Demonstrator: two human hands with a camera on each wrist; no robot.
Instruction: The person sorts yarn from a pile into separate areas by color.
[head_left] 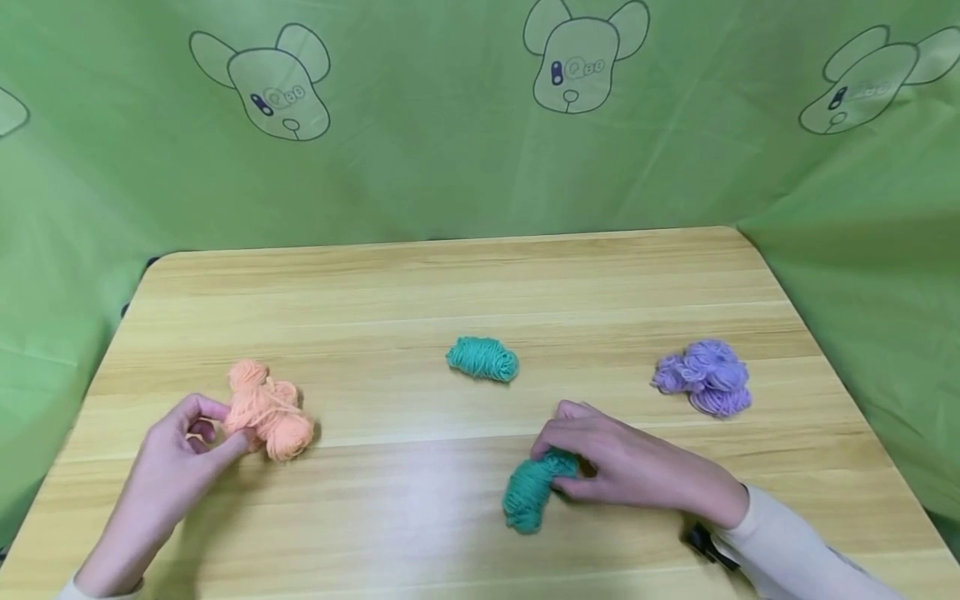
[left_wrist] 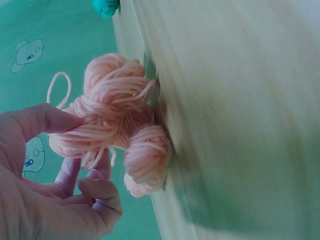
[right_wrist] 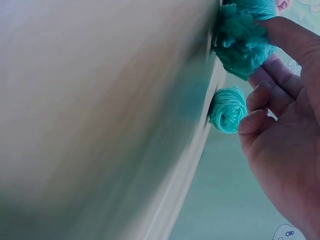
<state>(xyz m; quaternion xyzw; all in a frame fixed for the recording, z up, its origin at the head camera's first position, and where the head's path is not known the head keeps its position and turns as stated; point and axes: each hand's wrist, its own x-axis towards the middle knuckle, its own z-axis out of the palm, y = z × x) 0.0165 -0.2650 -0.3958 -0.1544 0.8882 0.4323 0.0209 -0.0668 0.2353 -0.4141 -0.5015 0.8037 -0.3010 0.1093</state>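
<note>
On the left of the table, my left hand (head_left: 176, 458) pinches a clump of peach yarn (head_left: 266, 408) between thumb and fingers. The left wrist view shows this peach yarn (left_wrist: 110, 115) as several bundled balls with a loose loop of strand. Nearer the front, my right hand (head_left: 607, 454) grips one end of a dark green yarn skein (head_left: 528, 496), which points toward the front left. Beyond it lies a separate teal yarn skein (head_left: 482, 358), touched by neither hand. In the right wrist view, the thumb presses on the green skein (right_wrist: 245, 40).
A clump of purple yarn (head_left: 708, 377) sits at the right of the wooden table (head_left: 360, 317). Green cloth (head_left: 450, 167) with printed animal heads hangs behind and along the sides. A black strap piece (head_left: 708, 546) is at the right wrist.
</note>
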